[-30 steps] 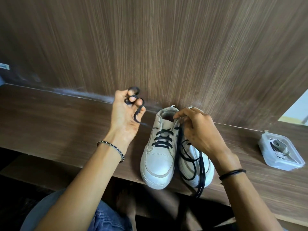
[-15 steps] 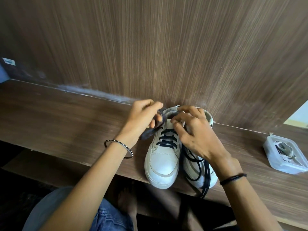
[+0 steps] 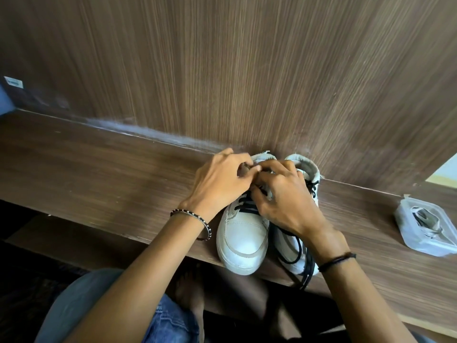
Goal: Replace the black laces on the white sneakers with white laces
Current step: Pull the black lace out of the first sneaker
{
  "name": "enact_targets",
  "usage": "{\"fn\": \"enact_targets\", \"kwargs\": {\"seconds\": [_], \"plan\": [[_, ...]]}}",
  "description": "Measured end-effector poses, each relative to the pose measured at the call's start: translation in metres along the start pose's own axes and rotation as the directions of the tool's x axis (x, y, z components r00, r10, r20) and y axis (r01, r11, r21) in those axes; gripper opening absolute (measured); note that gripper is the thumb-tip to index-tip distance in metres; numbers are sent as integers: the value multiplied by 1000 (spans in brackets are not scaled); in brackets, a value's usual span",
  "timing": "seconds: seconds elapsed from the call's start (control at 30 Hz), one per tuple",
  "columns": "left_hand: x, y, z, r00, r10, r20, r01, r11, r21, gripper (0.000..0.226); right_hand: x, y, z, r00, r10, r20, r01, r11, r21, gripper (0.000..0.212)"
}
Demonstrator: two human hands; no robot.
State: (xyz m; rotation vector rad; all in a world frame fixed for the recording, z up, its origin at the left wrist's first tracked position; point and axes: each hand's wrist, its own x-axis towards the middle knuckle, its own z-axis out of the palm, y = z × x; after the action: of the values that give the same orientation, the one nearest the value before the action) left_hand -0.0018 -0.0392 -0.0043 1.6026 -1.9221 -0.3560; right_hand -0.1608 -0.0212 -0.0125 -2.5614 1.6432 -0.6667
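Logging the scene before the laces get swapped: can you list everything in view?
sneakers: 2, white, side by side on the shelf, toes at its front edge
laces: black, threaded in the left sneaker, loose over the right sneaker
box: 1, clear plastic, on the shelf at right, pale laces inside
shelf: 1, brown wood
wall panel: 1, brown wood, behind the shelf
bracelets: 2, one per wrist
hands: 2, left hand and right hand, fingers curled at the left sneaker's top

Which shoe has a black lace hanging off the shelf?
The right sneaker: its loose black lace dangles past the shelf edge. The left sneaker shows a crisscrossed lace on top.
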Motion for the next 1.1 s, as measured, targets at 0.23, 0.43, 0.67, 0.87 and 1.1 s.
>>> {"fn": "enact_targets", "kwargs": {"seconds": [0.23, 0.43, 0.67, 0.87, 1.1], "plan": [[6, -5, -4, 999, -52, -16, 50, 992, -118, 19, 0, -19, 9, 956, 188, -224, -169, 980, 102, 14], [5, -10, -10, 978, -177, 112, 209, 816, -539, 20, 0, -5, -14, 927, 375, 17, -301, 715, 631, 23], [3, -7, -11, 978, -176, 112, 208, 807, -552, 17, 0, 0, 9, 995, -5, -97, 20, 988, 156, 21], [6, -11, -9, 982, -179, 65, 188, 857, -480, 16, 3, -3, 17, 973, 92, -213, -38, 970, 242, 16], [7, -13, -9, 990, -126, 59, 139, 899, -415, 17, 6, -10, -18, 782, 592, 195, 14, -329, 944, 25]]}}
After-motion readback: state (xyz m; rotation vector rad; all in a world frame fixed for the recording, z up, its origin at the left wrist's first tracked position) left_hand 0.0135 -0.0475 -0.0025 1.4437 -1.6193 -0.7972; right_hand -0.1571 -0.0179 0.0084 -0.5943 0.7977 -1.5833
